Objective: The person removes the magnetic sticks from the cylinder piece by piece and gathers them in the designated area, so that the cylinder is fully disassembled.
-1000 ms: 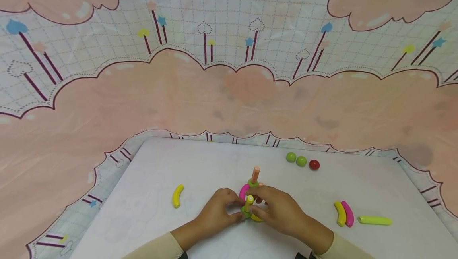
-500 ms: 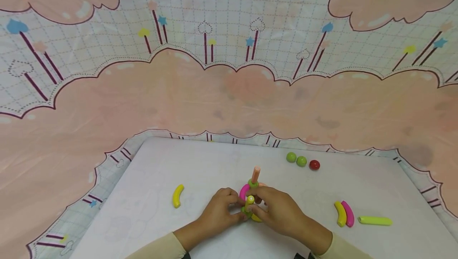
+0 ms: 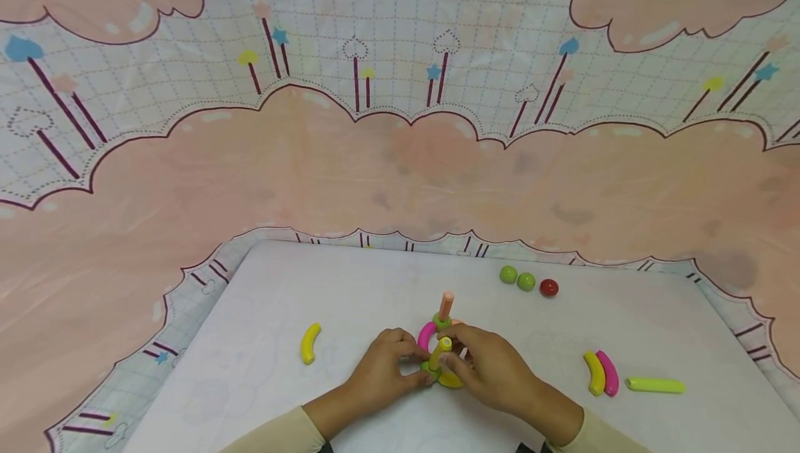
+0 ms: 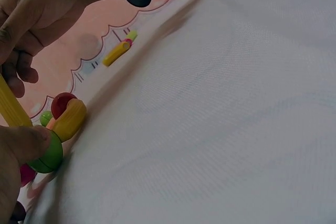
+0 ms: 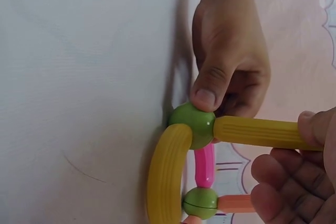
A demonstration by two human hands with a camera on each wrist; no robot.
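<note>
My left hand (image 3: 382,369) holds a green ball (image 5: 191,124) low on the table, thumb pressing its side. With thumb and fingers my right hand (image 3: 494,369) pinches the upper end of a straight yellow rod (image 5: 257,131), whose lower end meets that ball. The rod leans slightly right in the head view. A curved yellow piece (image 5: 168,177) and a curved pink piece (image 5: 205,165) join the same ball. Behind it, a second green ball (image 5: 201,203) bears an upright orange rod (image 3: 446,306). A red ball (image 4: 63,104) shows beside the curved yellow piece in the left wrist view.
Alone at left lies a curved yellow piece (image 3: 310,343). To the right are another curved yellow piece (image 3: 594,374), a curved pink one (image 3: 607,373) and a lime rod (image 3: 655,385). Two green balls (image 3: 517,278) and a red ball (image 3: 548,287) sit near the back edge.
The yellow rod's top has shifted slightly right and up, with my right fingers moving along with it. My left hand stays at the green ball.
</note>
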